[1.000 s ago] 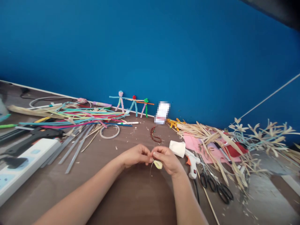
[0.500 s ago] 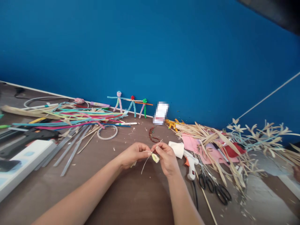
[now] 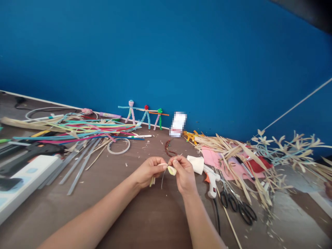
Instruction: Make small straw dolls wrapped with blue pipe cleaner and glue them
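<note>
In the head view, my left hand (image 3: 153,171) is closed in a pinch on a small pale-yellow looped piece (image 3: 172,170). Pale strip ends (image 3: 152,181) poke out below the palm on that side. My right hand (image 3: 183,173) sits close beside it, thumb and fingertips pinched on a thin pale strand (image 3: 162,180). The strand crosses where the two hands meet, and one end dangles below. My fingers hide exactly how strand and piece are joined.
Right of my hands lie a white glue gun (image 3: 213,183), a white cup (image 3: 195,164), scissors (image 3: 246,212) and dried husk strips (image 3: 220,145). Leftward are coloured pipe cleaners (image 3: 85,129), glue sticks (image 3: 84,166) and a power strip (image 3: 31,183). Pipe-cleaner figures (image 3: 146,117) lean on the wall.
The looped piece has turned and risen slightly between my fingers. The strand's hanging end has shifted right, and more strip ends show beneath my left hand.
</note>
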`<state>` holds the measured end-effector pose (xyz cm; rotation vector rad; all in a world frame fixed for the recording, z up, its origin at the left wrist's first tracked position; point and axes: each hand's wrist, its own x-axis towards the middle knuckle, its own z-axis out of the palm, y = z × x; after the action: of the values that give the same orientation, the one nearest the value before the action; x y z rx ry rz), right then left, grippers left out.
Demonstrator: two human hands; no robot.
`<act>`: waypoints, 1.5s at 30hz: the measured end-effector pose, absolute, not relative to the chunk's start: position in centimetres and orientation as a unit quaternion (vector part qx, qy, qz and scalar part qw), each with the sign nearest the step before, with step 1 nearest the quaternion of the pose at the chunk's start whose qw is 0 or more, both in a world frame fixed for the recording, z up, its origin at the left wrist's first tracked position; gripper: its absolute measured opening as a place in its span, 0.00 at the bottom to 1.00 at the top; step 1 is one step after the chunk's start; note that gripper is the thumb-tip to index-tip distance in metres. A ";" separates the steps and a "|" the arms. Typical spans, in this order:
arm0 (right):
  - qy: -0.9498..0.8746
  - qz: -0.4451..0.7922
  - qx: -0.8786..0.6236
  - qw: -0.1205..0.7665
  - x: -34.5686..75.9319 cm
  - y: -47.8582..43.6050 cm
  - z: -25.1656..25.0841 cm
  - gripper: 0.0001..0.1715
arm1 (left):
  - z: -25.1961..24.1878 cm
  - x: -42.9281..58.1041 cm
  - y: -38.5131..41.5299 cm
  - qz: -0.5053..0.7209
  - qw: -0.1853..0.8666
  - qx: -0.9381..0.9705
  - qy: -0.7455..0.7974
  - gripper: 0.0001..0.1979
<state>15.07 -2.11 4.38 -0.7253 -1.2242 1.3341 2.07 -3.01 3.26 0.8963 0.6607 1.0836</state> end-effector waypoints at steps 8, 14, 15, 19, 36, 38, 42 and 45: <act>-0.484 0.623 -0.324 0.523 16.1 -1.5 4.3 0.07 | 3.2 2.7 -3.0 0.506 0.704 0.367 0.337 0.12; -0.494 0.630 -0.331 0.499 16.1 -1.4 3.7 0.13 | 2.8 3.2 -3.0 0.522 0.716 0.291 0.360 0.11; -0.505 0.619 -0.335 0.500 16.0 -1.3 3.6 0.11 | 2.8 3.3 -2.9 0.529 0.713 0.282 0.364 0.11; -0.529 0.572 -0.377 0.500 15.7 -1.0 3.1 0.05 | 2.3 3.4 -2.8 0.555 0.682 0.269 0.393 0.11; -0.714 0.262 -0.412 0.501 16.9 -1.4 4.4 0.12 | 2.4 3.8 -3.4 0.553 0.558 0.408 0.466 0.08; -0.726 0.246 -0.407 0.497 16.9 -1.5 4.3 0.12 | 2.2 3.8 -3.4 0.554 0.551 0.413 0.468 0.08; -0.738 0.225 -0.407 0.489 16.9 -1.5 4.3 0.13 | 2.1 3.8 -3.4 0.554 0.547 0.417 0.468 0.07; -0.740 0.215 -0.409 0.489 16.9 -1.5 4.4 0.13 | 2.0 3.9 -3.5 0.557 0.547 0.416 0.466 0.06</act>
<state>16.87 -1.55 4.36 -0.9928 -1.7988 0.5226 3.86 -3.47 2.01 0.9849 1.1045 1.3207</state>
